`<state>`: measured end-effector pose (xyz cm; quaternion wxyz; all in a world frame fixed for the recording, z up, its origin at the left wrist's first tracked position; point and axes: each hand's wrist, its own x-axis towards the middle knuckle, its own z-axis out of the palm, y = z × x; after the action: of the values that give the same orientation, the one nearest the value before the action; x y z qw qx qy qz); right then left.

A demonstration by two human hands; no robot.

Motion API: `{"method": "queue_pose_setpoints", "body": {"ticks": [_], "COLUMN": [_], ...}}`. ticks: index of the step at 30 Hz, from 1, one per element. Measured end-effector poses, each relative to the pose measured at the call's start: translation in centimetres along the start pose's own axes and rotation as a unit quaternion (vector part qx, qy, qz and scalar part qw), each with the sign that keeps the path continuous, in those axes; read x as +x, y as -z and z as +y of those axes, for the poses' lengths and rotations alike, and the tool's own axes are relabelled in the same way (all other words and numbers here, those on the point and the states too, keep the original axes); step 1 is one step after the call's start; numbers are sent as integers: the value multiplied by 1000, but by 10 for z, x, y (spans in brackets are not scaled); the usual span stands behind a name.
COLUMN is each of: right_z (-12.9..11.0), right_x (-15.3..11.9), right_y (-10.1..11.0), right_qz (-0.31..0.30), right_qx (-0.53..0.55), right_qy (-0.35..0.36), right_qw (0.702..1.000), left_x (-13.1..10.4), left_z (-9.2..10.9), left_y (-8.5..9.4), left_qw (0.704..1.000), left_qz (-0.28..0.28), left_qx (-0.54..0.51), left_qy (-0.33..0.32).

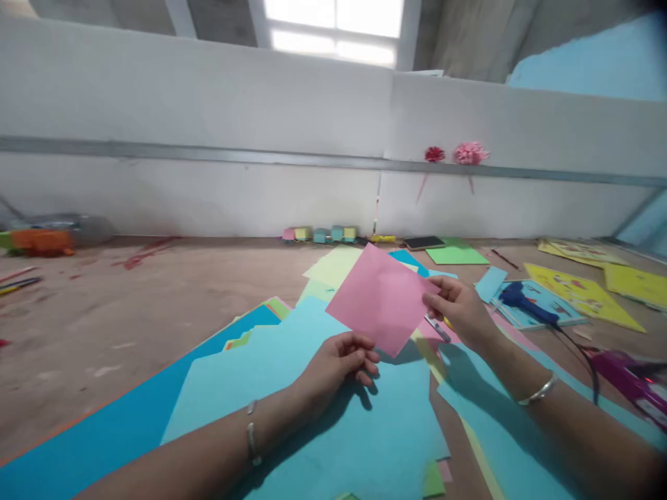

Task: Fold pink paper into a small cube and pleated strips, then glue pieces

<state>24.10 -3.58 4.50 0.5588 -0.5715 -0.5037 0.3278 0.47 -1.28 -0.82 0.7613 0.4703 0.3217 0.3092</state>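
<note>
Pink paper square (378, 298), flat, smooth, corner in R fingers (433, 300), light-blue sheets (307, 354) below.

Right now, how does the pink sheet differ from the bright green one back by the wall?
The pink sheet is held up at a corner by the right hand; the green sheet lies flat on the table. The green sheet has a dark phone at its edge, while the pink sheet is raised over light blue paper. Both look plain, with no drawing visible.
</note>
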Motion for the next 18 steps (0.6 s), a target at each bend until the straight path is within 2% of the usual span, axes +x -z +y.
{"method": "queue_pose_setpoints", "body": {"ticks": [4,10,14,16,18], "right_z": [9,6,-1,-6,-9], "right_x": [-10,-13,-17,-21,-24], "right_y": [9,14,17,18,17], "right_qz": [16,-9,-40,-80,-110], "right_qx": [49,131,185,225,252], "right_qy": [-18,-42,-52,-60,-67], "right_qw": [998,990,980,969,959], "left_x": [0,-2,0,0,-1], "left_z": [2,8,7,6,5], "left_y": [-1,-5,-4,-2,0], "left_qw": [1000,994,984,981,985], "left_qz": [25,105,147,143,85], "left_qx": [4,-38,-93,-117,-123], "left_qy": [-5,-2,-26,-57,-84]}}
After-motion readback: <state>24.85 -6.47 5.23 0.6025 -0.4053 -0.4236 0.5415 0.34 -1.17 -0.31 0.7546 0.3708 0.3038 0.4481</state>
